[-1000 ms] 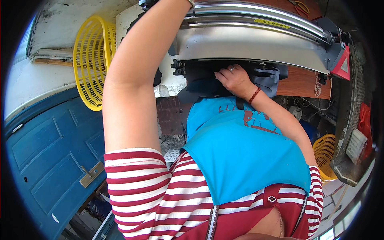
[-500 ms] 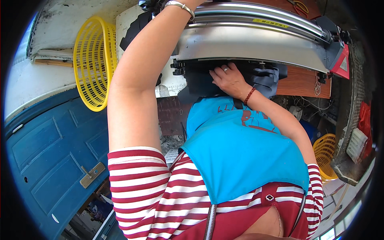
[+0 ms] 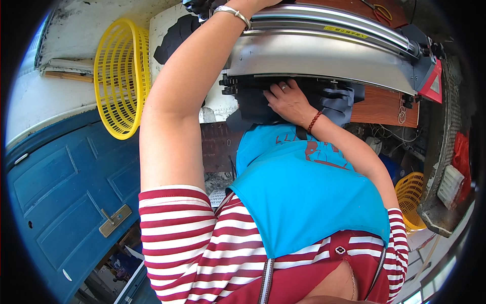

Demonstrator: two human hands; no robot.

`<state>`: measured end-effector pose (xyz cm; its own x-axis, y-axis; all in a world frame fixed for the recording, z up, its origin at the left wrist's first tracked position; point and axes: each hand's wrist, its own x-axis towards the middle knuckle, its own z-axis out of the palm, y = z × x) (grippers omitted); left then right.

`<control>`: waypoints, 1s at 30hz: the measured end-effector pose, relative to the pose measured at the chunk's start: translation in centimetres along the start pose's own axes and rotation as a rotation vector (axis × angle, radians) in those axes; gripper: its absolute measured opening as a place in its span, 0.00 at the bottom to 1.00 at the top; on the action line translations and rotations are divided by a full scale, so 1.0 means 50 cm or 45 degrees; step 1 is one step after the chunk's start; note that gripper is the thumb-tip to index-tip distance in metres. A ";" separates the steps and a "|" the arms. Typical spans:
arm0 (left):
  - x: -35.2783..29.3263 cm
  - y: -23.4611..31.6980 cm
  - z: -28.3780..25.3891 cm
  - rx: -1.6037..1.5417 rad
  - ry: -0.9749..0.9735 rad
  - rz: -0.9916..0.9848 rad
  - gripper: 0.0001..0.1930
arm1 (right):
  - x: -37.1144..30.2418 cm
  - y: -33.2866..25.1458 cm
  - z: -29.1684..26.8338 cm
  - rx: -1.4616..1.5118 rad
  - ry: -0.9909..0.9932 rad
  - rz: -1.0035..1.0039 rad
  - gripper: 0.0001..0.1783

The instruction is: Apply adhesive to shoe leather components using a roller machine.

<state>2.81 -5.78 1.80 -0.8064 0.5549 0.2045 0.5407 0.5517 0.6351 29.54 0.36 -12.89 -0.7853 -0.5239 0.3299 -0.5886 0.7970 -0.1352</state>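
Fingers of the right hand [image 3: 288, 100] lie spread and flat on a stack of dark grey, soft-looking cut pieces [image 3: 263, 109], pressing on it rather than closing round anything; a ring sits on one finger and a string of red beads [image 3: 314, 121] circles the wrist just behind. The stack rests directly under the hand, tucked beneath the overhanging body of a long grey metal machine [image 3: 324, 58] whose smooth, curved casing runs just above the knuckles. On top of that casing, up and to the right of the hand, a narrow yellow label strip [image 3: 350, 33] lies along a polished rail. Farther right along the machine, well away from the hand, is a red triangular sign [image 3: 433, 83] with a pale border.

The left hand [image 3: 250, 4] reaches up over the machine's top edge and is cut off by the rim of the view, so whether it grips anything cannot be told; a silver metal bangle [image 3: 232, 14] rings its wrist. Beside that wrist, more black jagged pieces [image 3: 174, 35] lean against a white board.

Left of the raised forearm, well apart from both hands, hangs a yellow plastic lattice basket [image 3: 121, 76]. Below it is a blue panelled door [image 3: 66, 197] with a brass-coloured latch. Below the right hand hangs a bright blue cloth [image 3: 309, 197] over a red-and-white striped shirt [image 3: 202, 243]. Right of the right forearm lies a brown wooden tabletop [image 3: 382, 104].
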 end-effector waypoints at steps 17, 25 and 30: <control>-0.024 -0.001 0.003 0.036 -0.140 -0.226 0.11 | -0.004 0.007 -0.135 0.750 0.243 0.320 0.10; 0.004 -0.003 0.019 0.156 -0.442 -0.249 0.16 | 0.001 0.139 -0.264 1.346 0.362 1.223 0.08; 0.019 0.020 0.020 0.233 -0.714 -0.272 0.32 | 0.070 0.189 -0.258 0.990 0.324 1.169 0.08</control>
<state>2.82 -4.06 1.87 -0.6797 0.6353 -0.3665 0.4537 0.7569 0.4705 23.69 9.94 -0.94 -0.9599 0.2796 -0.0202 0.1363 0.4025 -0.9052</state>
